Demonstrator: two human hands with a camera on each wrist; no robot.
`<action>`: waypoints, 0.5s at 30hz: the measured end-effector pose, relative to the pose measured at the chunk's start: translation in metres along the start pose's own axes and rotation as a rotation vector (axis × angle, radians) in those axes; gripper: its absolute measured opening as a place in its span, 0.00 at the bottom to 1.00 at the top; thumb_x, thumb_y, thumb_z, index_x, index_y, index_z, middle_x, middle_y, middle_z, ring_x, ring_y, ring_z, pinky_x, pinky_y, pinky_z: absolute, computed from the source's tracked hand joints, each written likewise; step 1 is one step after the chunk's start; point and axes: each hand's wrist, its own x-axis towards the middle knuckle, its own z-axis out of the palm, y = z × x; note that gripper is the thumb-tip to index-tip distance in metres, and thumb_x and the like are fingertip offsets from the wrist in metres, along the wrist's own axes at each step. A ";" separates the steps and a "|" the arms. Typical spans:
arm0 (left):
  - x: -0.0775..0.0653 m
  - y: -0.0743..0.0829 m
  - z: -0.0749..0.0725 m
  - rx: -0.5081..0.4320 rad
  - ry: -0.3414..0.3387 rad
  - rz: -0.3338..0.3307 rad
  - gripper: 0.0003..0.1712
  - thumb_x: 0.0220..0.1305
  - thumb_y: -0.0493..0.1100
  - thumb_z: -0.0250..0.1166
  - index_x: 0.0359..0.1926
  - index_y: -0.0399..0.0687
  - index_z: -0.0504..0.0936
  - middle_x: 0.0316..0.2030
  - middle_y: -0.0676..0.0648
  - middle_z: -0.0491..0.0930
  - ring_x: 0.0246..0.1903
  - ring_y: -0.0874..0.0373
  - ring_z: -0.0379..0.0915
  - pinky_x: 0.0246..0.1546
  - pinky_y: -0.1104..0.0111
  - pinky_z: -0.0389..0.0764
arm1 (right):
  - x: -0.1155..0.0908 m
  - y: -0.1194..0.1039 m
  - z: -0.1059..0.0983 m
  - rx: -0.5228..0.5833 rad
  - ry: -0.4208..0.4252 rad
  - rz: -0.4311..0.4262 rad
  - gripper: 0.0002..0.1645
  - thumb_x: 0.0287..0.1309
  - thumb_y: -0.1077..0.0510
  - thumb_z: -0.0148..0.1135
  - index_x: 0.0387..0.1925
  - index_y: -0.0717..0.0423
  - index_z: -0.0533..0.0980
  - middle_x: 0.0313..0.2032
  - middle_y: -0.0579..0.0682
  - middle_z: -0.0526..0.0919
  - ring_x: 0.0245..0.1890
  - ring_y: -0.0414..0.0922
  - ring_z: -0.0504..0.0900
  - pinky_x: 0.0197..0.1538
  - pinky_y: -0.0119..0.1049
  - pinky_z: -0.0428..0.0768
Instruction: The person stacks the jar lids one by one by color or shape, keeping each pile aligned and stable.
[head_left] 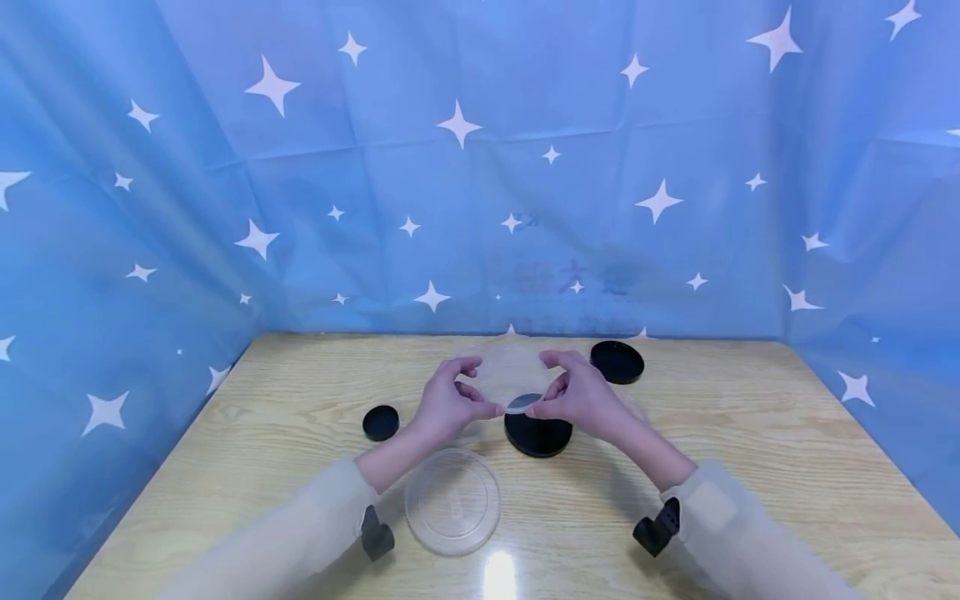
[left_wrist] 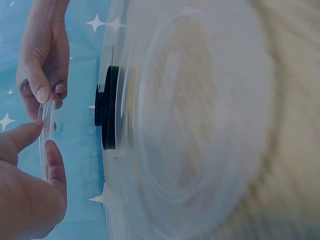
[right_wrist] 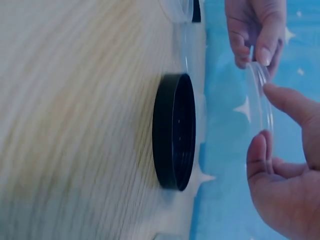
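Observation:
Above the table, a round clear plastic lid [head_left: 513, 373] is held between two hands. My left hand [head_left: 450, 392] pinches its left edge with the thumb on the near rim and the fingers farther back. On the opposite edge my right hand [head_left: 581, 396] pinches it in the same way. In both wrist views the lid [right_wrist: 261, 102] appears edge-on as a thin transparent disc. Directly beneath it in the head view lies a black round lid [head_left: 538, 437], partly overlapped by the clear one. Nearer to me, another clear round lid [head_left: 452, 504] lies flat beside my left forearm.
A small black lid [head_left: 381, 422] lies left of my left hand. Behind my right hand sits another black lid [head_left: 617, 362], near the far edge of the wooden table [head_left: 720, 433]. A blue curtain [head_left: 480, 183] with white stars surrounds the table's back and sides.

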 end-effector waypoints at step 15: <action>-0.038 -0.008 -0.027 -0.025 0.003 -0.072 0.45 0.46 0.30 0.82 0.66 0.35 0.72 0.55 0.35 0.71 0.32 0.57 0.79 0.31 0.68 0.81 | -0.016 -0.016 0.037 0.005 -0.012 0.002 0.51 0.45 0.60 0.84 0.70 0.65 0.68 0.53 0.60 0.74 0.31 0.43 0.80 0.36 0.37 0.81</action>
